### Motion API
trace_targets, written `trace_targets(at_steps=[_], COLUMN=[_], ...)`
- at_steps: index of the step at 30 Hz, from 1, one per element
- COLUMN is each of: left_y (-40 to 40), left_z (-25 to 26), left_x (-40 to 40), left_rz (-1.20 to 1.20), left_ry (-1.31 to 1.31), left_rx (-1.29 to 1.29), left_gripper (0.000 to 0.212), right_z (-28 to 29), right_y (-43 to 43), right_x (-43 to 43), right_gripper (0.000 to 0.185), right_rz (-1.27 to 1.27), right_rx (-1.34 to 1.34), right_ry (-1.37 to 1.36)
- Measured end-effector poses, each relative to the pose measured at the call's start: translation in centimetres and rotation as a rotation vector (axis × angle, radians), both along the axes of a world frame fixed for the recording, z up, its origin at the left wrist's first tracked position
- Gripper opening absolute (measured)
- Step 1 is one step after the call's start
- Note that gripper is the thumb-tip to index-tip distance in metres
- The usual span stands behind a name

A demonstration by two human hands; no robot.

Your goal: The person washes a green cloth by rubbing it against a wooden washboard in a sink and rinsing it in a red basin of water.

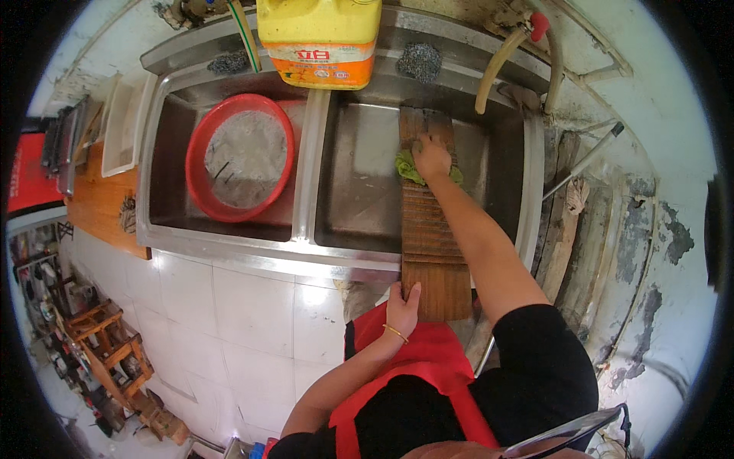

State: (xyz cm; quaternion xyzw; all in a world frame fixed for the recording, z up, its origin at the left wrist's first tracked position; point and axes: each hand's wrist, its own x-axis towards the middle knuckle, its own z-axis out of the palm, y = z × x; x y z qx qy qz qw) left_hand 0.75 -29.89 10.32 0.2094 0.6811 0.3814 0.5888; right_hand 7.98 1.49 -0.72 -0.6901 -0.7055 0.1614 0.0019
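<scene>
A wooden washboard (433,224) with ridges across its middle slants from inside the right-hand sink basin (361,201) over the front rim towards my red apron. My left hand (403,310) holds the near end by its left edge, thumb on top. Farther up the board, my right hand (433,158) presses on a crumpled green cloth (408,166) and grips it. Most of the cloth is hidden beneath that hand, with folds showing on both sides. A thin layer of water seems to cover the basin floor around the board's far end.
In the left basin sits a red plastic tub (192,155) of cloudy, sudsy water. A yellow detergent jug (319,34) stands at the back divider. Steel wool pads (420,62) rest on the rear ledge. A hose (496,72) hangs over the right basin. A wooden table (103,195) adjoins the sink.
</scene>
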Motion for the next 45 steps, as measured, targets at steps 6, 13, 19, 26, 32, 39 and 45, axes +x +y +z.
trace_targets(at_steps=[6,13,19,26,32,39,45], left_y=[-1.2,-1.5,-0.8,-0.9,-1.0,-0.6,-1.6], left_z=[-1.8,-2.7,-2.2,-2.6,-1.4,-0.8,-2.9], left_x=[-0.6,0.3,-0.4,-0.2,0.2,-0.7,0.1], left_rz=[0.052,0.066,-0.007,-0.003,0.051,0.021,0.097], left_ry=[-0.021,-0.084,0.064,0.078,0.014,0.056,-0.069], left_rx=[-0.028,0.032,0.017,0.017,0.059,-0.006,-0.028], left_gripper=[0.040,0.046,0.046,0.045,0.044,0.043,0.043], right_z=[6.9,1.7,3.9,11.3,2.1,3.9,6.3], right_y=[-12.1,-1.5,-1.9,-16.0,-5.5,-6.9,-10.5], right_x=[1.4,-0.9,1.9,3.8,2.4,1.6,1.3], right_gripper=[0.038,0.042,0.061,0.049,0.031,0.035,0.043], right_rz=[0.394,0.121,-0.658,0.167,0.112,0.358,0.282], right_rx=[0.063,0.151,-0.031,0.142,0.215,0.181,-0.018], right_ry=[0.100,0.052,0.693,0.073,0.005,0.058,0.025])
